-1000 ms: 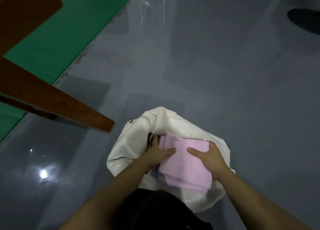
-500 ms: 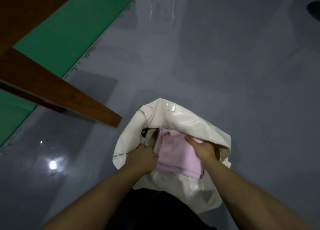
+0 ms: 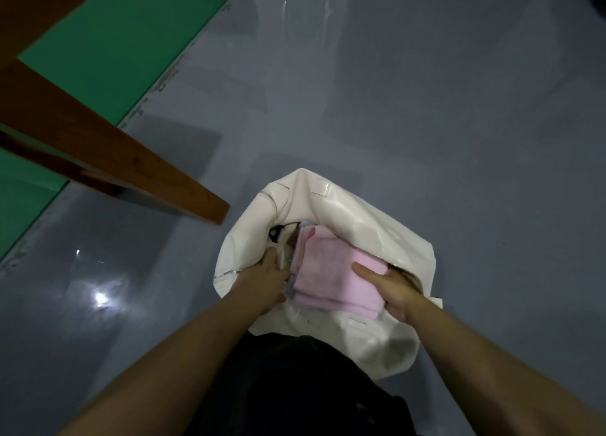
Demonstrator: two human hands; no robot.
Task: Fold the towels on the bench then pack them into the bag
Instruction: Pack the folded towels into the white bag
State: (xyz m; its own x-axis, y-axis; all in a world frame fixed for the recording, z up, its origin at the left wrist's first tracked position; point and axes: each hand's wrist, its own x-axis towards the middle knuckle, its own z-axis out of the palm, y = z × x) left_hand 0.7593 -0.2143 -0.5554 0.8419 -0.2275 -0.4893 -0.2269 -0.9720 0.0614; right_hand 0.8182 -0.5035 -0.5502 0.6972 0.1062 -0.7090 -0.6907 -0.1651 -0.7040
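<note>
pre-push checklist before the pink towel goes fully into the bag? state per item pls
1. Pink towel folded: ok, a flat stack with layered edges.
2. Right hand holds the towel: ok, thumb on top, fingers hidden below.
3. Left hand keeps the mouth open: cannot tell; it sits at the left rim of the white bag, fingers hidden.
4. Towel past the zipper edge: not ok, its near end hangs over the front wall.
5. Room inside: cannot tell; other fabric shows at the towel's left edge, depth hidden.
6. Bag steady on the grey floor: ok, it rests slumped there.
</note>
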